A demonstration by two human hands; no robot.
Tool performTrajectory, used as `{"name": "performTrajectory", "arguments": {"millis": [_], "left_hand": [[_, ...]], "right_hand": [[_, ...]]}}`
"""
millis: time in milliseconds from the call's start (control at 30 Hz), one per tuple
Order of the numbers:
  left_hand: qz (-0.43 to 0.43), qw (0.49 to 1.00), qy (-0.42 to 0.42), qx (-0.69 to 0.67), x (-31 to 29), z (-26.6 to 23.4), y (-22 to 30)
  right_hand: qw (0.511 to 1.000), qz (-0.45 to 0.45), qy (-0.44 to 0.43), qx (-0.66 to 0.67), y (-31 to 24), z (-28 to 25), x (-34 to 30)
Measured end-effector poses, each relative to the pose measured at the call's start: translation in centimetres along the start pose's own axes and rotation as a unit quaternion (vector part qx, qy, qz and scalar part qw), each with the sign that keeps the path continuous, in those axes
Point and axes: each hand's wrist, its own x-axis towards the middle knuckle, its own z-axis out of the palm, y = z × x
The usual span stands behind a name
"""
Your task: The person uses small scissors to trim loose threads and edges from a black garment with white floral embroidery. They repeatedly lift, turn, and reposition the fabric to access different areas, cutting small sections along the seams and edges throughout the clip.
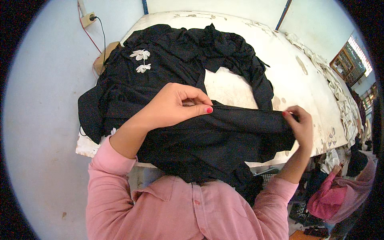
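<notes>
A black garment (192,148) lies over the near edge of the table and hangs down against my pink shirt. My left hand (176,105) pinches its upper edge between thumb and forefinger, near the middle. At the right end of that same edge, my right hand (299,124) grips the cloth with thumb and fingers. Between the two hands the edge runs nearly straight. More black cloth (172,56) is bunched farther back, joined or overlapping on the left; I cannot tell which. White flower appliqués (141,60) sit on its upper left part.
The white, stained table (312,96) spreads back and right. Pale cloth (340,96) is heaped along its right edge. A wall socket with a plug (89,19) and a brown box (107,56) are at left. Another person in pink (332,196) sits at lower right.
</notes>
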Motion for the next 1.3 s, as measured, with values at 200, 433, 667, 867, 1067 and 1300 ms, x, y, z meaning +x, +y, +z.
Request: {"name": "performTrajectory", "arguments": {"millis": [200, 433, 667, 867, 1067, 1300], "left_hand": [[-0.024, 0.999, -0.008, 0.023, -0.4, 0.4, 0.1], [0.108, 0.971, 0.095, 0.191, -0.8, -0.3, 0.6], [0.139, 0.959, 0.13, 0.212, -0.1, -0.1, 1.4], [0.093, 0.974, 0.16, 0.133, 0.7, 0.2, 0.8], [0.177, 0.944, 0.175, 0.217, 1.5, 0.2, 0.7], [0.156, 0.964, 0.145, 0.16, 1.0, 0.1, 1.5]], "right_hand": [[0.967, -0.219, 0.028, 0.13, -9.4, 8.9, -0.6], [0.948, -0.079, -0.176, 0.252, -11.5, 10.0, -0.5], [0.942, -0.06, -0.19, 0.271, -11.7, 9.9, -0.7], [0.945, -0.062, -0.188, 0.261, -11.6, 9.8, -0.9], [0.956, -0.13, -0.182, 0.19, -11.4, 9.4, -0.9], [0.971, -0.203, 0.01, 0.126, -12.4, 8.2, -1.4]]}}
